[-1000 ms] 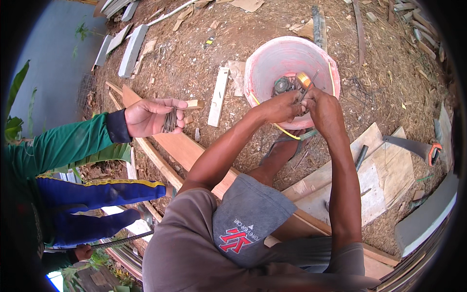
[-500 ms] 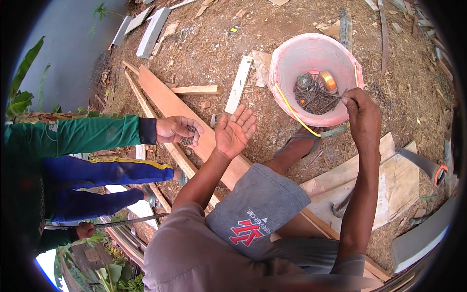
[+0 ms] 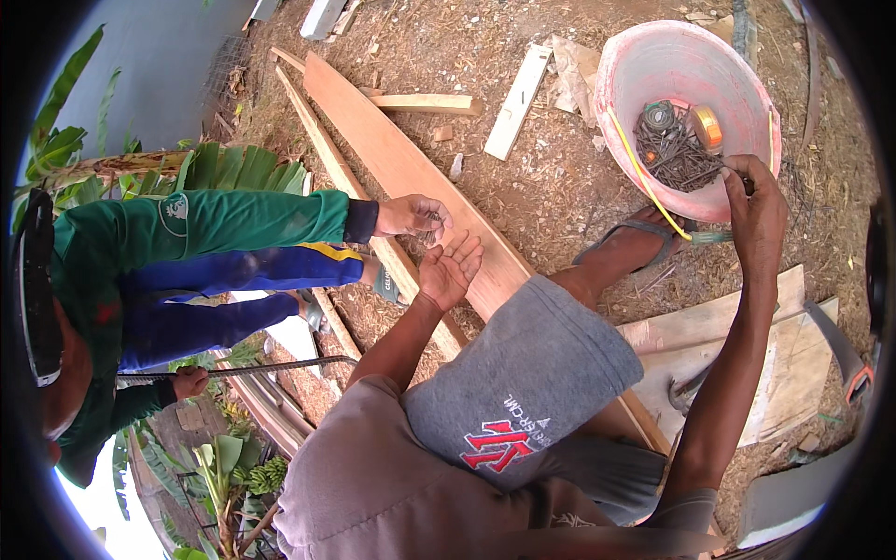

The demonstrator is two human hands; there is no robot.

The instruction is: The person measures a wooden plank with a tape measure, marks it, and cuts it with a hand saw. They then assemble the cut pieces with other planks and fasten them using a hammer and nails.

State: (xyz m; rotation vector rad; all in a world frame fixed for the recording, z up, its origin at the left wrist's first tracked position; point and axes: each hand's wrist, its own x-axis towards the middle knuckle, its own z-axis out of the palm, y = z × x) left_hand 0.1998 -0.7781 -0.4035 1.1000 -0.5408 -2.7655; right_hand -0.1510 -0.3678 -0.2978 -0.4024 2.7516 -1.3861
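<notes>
My left hand (image 3: pixel 451 272) is held out palm up, fingers stretched, with nothing on the palm. Right beside it a co-worker's hand (image 3: pixel 411 217) in a green sleeve holds a small bunch of thin metal pieces (image 3: pixel 431 224), apparently nails. My right hand (image 3: pixel 754 201) is at the near right rim of a pinkish-white bucket (image 3: pixel 621 89), thumb and fingers pinched on what looks like a thin dark nail. Inside the bucket lie many loose nails (image 3: pixel 677 161), an orange-yellow roll (image 3: pixel 707 127) and a round greenish coil (image 3: pixel 659 116).
A long plank (image 3: pixel 401 154) runs diagonally beneath me. Short boards (image 3: pixel 519 103) lie on the littered ground. At right are a hand saw (image 3: pixel 831 338), a hammer (image 3: pixel 689 385) and plywood pieces (image 3: pixel 793 373). The co-worker's other hand grips a dark ribbed bar (image 3: pixel 280 365).
The view has shifted, so the bucket sits further up and right. The co-worker's hand with the metal pieces has come closer to my open left palm. My right hand stays pinched by the bucket.
</notes>
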